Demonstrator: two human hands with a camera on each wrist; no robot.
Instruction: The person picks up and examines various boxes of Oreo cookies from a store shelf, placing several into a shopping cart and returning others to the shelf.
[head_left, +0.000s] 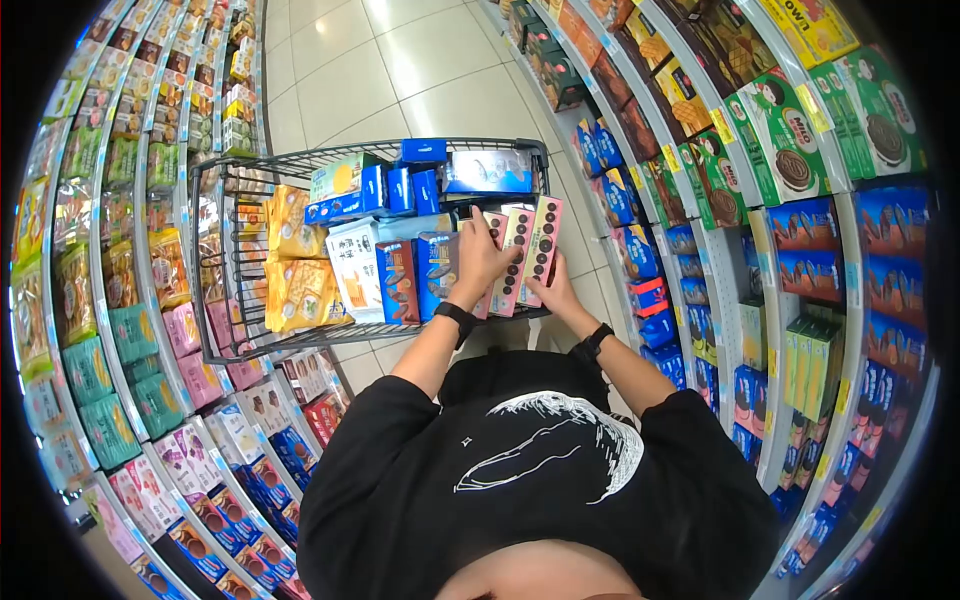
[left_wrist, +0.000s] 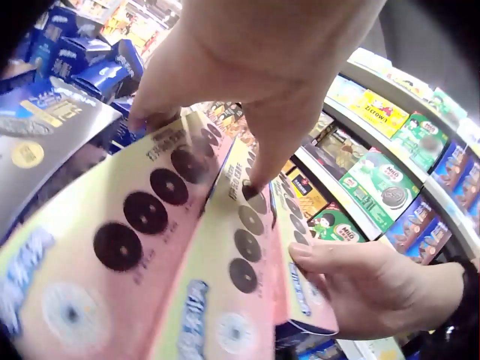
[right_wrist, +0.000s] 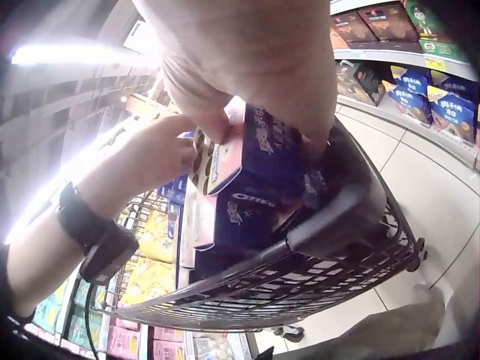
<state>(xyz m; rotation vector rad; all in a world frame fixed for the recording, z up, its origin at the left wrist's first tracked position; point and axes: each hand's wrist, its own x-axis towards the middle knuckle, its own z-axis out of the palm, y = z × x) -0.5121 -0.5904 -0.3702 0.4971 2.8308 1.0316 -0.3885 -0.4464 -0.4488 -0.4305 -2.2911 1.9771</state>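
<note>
- The left hand (head_left: 480,255) lies on the pink boxes (head_left: 522,255). The boxes stand leaning at the near right end of the cart (head_left: 300,160).
- In the left wrist view its fingers (left_wrist: 259,161) are spread and bent. The tips press on the printed faces of the pink boxes (left_wrist: 150,225), which are fanned apart. Whether a thumb closes behind them cannot be told.
- The right hand (head_left: 556,296) grips the lower end of the same boxes, at their right side. In the left wrist view this right hand (left_wrist: 375,289) has its thumb on a box edge and its fingers curled beneath.
- In the right wrist view the right hand (right_wrist: 255,67) clasps the pink boxes (right_wrist: 251,176) from above, just behind the cart handle (right_wrist: 337,217).
- Each wrist carries a black band (head_left: 455,318).
- Inside the cart, blue boxes (head_left: 490,170) lie along the far end. Yellow packets (head_left: 295,290) stand on the left side. More upright cartons stand between the packets and the pink boxes.
- The cart stands on a pale tiled floor (head_left: 400,60) in an aisle.
- The right shelves (head_left: 790,150) hold green, blue and brown biscuit boxes.
- The left shelves (head_left: 120,300) hold bagged and boxed goods.
</note>
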